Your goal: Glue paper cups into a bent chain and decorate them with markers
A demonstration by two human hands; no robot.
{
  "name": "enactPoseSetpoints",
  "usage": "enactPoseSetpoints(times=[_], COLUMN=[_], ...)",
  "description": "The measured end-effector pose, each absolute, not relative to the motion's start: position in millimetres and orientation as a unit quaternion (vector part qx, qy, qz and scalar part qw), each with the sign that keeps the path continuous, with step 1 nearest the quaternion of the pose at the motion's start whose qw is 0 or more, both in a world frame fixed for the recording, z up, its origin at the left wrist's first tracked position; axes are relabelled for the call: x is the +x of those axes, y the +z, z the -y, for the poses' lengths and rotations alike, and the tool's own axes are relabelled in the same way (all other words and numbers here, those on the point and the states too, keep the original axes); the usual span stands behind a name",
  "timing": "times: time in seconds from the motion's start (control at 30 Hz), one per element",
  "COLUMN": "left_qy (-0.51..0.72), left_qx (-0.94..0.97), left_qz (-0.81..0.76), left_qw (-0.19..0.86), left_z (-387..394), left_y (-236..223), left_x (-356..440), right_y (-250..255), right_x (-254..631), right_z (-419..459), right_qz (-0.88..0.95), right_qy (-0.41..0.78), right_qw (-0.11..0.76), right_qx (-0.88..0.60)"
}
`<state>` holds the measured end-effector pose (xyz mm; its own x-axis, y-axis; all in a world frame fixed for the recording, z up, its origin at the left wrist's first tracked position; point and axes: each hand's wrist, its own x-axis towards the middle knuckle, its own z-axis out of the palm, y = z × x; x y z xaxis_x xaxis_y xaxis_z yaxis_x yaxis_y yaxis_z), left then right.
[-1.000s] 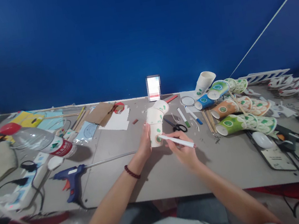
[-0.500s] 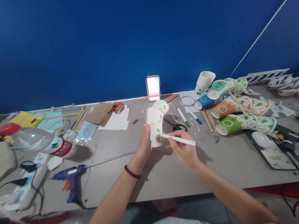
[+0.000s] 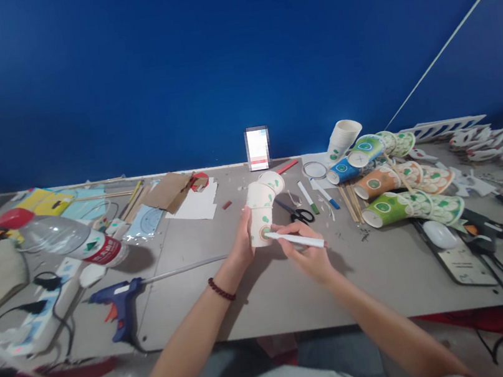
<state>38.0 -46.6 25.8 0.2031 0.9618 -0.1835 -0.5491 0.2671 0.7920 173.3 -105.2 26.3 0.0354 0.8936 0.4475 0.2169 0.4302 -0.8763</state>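
Note:
My left hand (image 3: 241,240) is closed around the side of joined white paper cups (image 3: 260,203) with green leaf prints, held up over the middle of the table. The lowest cup carries a round orange-and-green mark. In my right hand (image 3: 306,249) is a white marker (image 3: 299,238), gripped like a pen, its tip at that round mark. Whether the tip touches the paper I cannot tell. Black scissors (image 3: 301,214) lie just beyond my right hand, with a green-capped marker (image 3: 308,197) and a blue-capped marker (image 3: 325,194) beside them.
Coloured joined cups (image 3: 384,209) and a stack of white cups (image 3: 343,139) stand to the right. A blue glue gun (image 3: 124,302), a red-capped bottle (image 3: 67,235) and a power strip (image 3: 50,310) lie left. Cardboard (image 3: 169,190) and a lit, blurred screen (image 3: 258,148) are at the back.
The white marker's tip has shifted slightly left and down on the round mark, and my right hand has moved with it. The held cups have barely moved.

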Motion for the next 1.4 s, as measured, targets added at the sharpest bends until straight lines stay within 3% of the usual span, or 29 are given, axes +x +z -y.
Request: enactPoseSetpoints(times=[0.27,0.67,1.4], left_qy=[0.534,0.404,0.421], left_qx=[0.254,0.23,0.247], left_qz=[-0.329,-0.293,-0.322], left_qw=[0.736,0.836,0.811], left_z=[44,45,44], left_y=[20,23,23], left_x=[34,27,30], right_y=[33,36,35], right_x=[178,185,188], right_z=[101,97,98], right_qz=[0.655,0.672,0.705], right_qy=[0.254,0.225,0.262], right_qw=[0.569,0.582,0.518], right_qx=[-0.426,-0.399,-0.408])
